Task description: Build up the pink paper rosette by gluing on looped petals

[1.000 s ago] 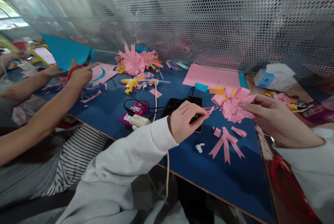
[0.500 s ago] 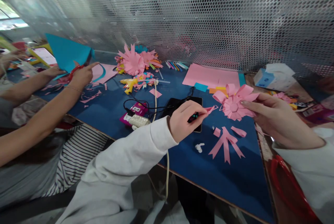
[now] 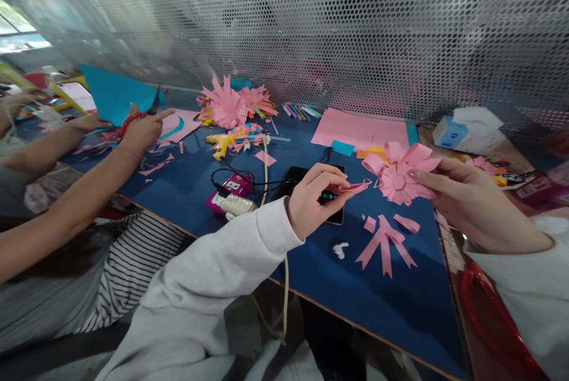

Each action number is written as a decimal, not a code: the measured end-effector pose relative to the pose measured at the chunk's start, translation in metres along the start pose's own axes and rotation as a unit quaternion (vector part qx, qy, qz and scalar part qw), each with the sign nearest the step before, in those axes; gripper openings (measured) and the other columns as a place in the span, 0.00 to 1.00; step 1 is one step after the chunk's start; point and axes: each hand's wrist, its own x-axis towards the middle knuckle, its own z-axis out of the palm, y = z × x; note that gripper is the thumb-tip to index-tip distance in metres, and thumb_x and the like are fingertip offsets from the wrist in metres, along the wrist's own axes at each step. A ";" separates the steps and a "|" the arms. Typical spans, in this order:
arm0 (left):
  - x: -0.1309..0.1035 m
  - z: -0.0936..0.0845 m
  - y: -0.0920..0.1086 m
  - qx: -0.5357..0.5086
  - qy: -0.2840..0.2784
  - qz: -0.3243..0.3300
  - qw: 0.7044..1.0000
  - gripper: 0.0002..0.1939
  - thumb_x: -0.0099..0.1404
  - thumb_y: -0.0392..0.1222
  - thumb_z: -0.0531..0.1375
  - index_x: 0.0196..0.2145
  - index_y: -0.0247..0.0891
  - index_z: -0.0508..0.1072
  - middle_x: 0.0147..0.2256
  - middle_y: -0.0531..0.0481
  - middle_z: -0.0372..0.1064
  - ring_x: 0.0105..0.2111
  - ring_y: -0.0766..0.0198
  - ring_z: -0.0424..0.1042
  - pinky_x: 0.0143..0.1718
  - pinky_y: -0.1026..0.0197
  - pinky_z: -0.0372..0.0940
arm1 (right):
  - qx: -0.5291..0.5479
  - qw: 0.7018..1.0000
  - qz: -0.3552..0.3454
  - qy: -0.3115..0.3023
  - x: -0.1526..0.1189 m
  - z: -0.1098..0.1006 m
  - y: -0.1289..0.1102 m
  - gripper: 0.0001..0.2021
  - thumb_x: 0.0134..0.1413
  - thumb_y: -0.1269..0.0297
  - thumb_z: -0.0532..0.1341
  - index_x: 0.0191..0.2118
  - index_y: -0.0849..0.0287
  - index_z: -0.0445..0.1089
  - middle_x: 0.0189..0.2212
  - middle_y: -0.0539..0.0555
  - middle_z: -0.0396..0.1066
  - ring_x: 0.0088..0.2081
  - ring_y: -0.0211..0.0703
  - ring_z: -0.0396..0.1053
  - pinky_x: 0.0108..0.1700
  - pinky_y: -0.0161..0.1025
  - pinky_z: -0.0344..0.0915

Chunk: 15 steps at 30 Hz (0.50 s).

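Note:
Between the thumb and fingers of my left hand [image 3: 320,197] is a small pink paper piece [image 3: 355,188], pinched above a dark phone [image 3: 336,215] with a lit display. My right hand [image 3: 471,200] grips the right side of a pink paper flower [image 3: 395,181] with looped petals. The paper piece points toward the flower's left side; whether they touch I cannot tell. Below the flower, cut pink paper strips [image 3: 386,245] lie on the blue table [image 3: 347,304]. A white earbud [image 3: 340,250] rests left of them.
A yellow glue gun [image 3: 222,144], a purple power strip [image 3: 231,188] and cables lie to the left. Behind are finished paper flowers [image 3: 229,102], markers [image 3: 300,112] and pink sheets [image 3: 360,127]. A tissue pack [image 3: 466,130] stands right. At far left a co-worker's hand holds red scissors [image 3: 128,123] against blue paper [image 3: 113,96].
My left fingers have shifted slightly, and the pink piece in them sits a little further right. The co-worker's blue paper is lower, and a cut blue strip now lies on the pink sheet.

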 end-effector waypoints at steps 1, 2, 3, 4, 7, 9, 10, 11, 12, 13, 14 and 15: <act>0.000 0.000 0.000 -0.013 -0.001 -0.014 1.000 0.06 0.59 0.34 0.62 0.36 0.33 0.70 0.38 0.46 0.65 0.35 0.69 0.71 0.34 0.64 0.73 | 0.000 1.000 0.002 0.003 0.000 0.000 0.000 0.12 0.35 0.60 0.72 0.28 0.56 0.72 0.22 0.46 0.65 0.24 0.29 0.62 0.25 0.25 0.61; 0.000 0.000 0.000 -0.025 -0.002 -0.027 0.999 0.05 0.59 0.35 0.62 0.35 0.33 0.70 0.38 0.47 0.65 0.34 0.70 0.71 0.34 0.64 0.73 | 0.000 1.000 0.004 0.006 -0.001 0.000 -0.001 0.12 0.35 0.61 0.72 0.28 0.56 0.72 0.22 0.46 0.65 0.25 0.30 0.63 0.26 0.26 0.61; 0.000 0.000 0.000 -0.036 -0.003 -0.041 0.999 0.05 0.59 0.35 0.62 0.34 0.33 0.70 0.39 0.47 0.64 0.34 0.70 0.71 0.34 0.64 0.73 | 0.001 1.000 0.005 0.008 -0.001 0.001 -0.002 0.12 0.35 0.61 0.72 0.28 0.56 0.72 0.22 0.46 0.65 0.25 0.30 0.63 0.26 0.26 0.61; 0.000 0.000 0.000 -0.046 -0.005 -0.054 0.997 0.05 0.59 0.35 0.62 0.33 0.33 0.70 0.39 0.47 0.64 0.33 0.70 0.71 0.34 0.64 0.73 | 0.004 1.000 0.006 0.008 -0.002 0.002 -0.002 0.11 0.35 0.61 0.71 0.28 0.56 0.72 0.23 0.47 0.66 0.25 0.30 0.63 0.26 0.26 0.61; 0.001 0.000 0.000 -0.070 -0.005 -0.093 0.993 0.04 0.58 0.36 0.62 0.31 0.33 0.71 0.39 0.46 0.64 0.34 0.70 0.71 0.34 0.64 0.73 | 0.019 1.000 0.003 0.006 -0.004 0.004 -0.005 0.11 0.35 0.63 0.72 0.27 0.57 0.72 0.24 0.47 0.67 0.26 0.30 0.64 0.25 0.26 0.62; 0.002 0.001 -0.001 -0.092 -0.001 -0.119 0.989 0.05 0.58 0.37 0.63 0.30 0.33 0.71 0.39 0.46 0.65 0.35 0.69 0.71 0.34 0.64 0.73 | 0.025 1.000 -0.003 0.011 -0.005 0.006 -0.006 0.11 0.33 0.63 0.72 0.26 0.56 0.71 0.23 0.47 0.66 0.26 0.31 0.64 0.25 0.27 0.63; 0.002 0.001 -0.001 -0.107 0.002 -0.133 0.985 0.06 0.57 0.38 0.63 0.29 0.33 0.71 0.38 0.46 0.66 0.35 0.68 0.71 0.34 0.64 0.73 | 0.027 1.000 -0.007 0.013 -0.006 0.007 -0.007 0.12 0.33 0.63 0.72 0.25 0.56 0.70 0.23 0.47 0.66 0.25 0.32 0.64 0.25 0.28 0.63; 0.002 0.001 -0.002 -0.125 0.006 -0.148 0.981 0.06 0.57 0.38 0.64 0.29 0.33 0.71 0.38 0.45 0.67 0.36 0.67 0.72 0.35 0.64 0.73 | 0.031 0.999 -0.013 0.015 -0.006 0.008 -0.007 0.12 0.33 0.63 0.72 0.25 0.56 0.70 0.23 0.46 0.65 0.25 0.32 0.64 0.25 0.28 0.63; 0.003 0.002 -0.003 -0.144 0.010 -0.163 0.976 0.07 0.56 0.39 0.64 0.29 0.33 0.71 0.38 0.45 0.68 0.36 0.67 0.72 0.35 0.63 0.72 | 0.035 0.999 -0.020 0.015 -0.007 0.009 -0.007 0.12 0.33 0.64 0.72 0.25 0.56 0.69 0.22 0.46 0.65 0.25 0.31 0.63 0.25 0.28 0.63; 0.003 0.002 -0.004 -0.163 0.011 -0.181 0.970 0.07 0.56 0.39 0.64 0.28 0.33 0.70 0.37 0.45 0.69 0.37 0.66 0.72 0.36 0.63 0.72 | 0.039 0.999 -0.028 0.014 -0.007 0.009 -0.007 0.11 0.33 0.64 0.72 0.24 0.56 0.69 0.22 0.45 0.64 0.24 0.31 0.62 0.25 0.28 0.62; 0.004 0.002 -0.004 -0.180 0.009 -0.202 0.963 0.08 0.56 0.40 0.64 0.28 0.33 0.70 0.36 0.45 0.70 0.36 0.66 0.73 0.37 0.62 0.72 | 0.038 0.999 -0.036 0.012 -0.008 0.010 -0.006 0.11 0.34 0.64 0.72 0.24 0.55 0.70 0.22 0.45 0.64 0.24 0.31 0.62 0.26 0.28 0.62; 0.004 0.002 -0.004 -0.193 0.004 -0.224 0.955 0.08 0.55 0.40 0.64 0.28 0.33 0.69 0.35 0.45 0.71 0.36 0.66 0.73 0.37 0.62 0.72 | 0.033 0.999 -0.041 0.010 -0.008 0.010 -0.006 0.10 0.35 0.64 0.71 0.25 0.55 0.70 0.21 0.45 0.64 0.24 0.31 0.61 0.26 0.29 0.61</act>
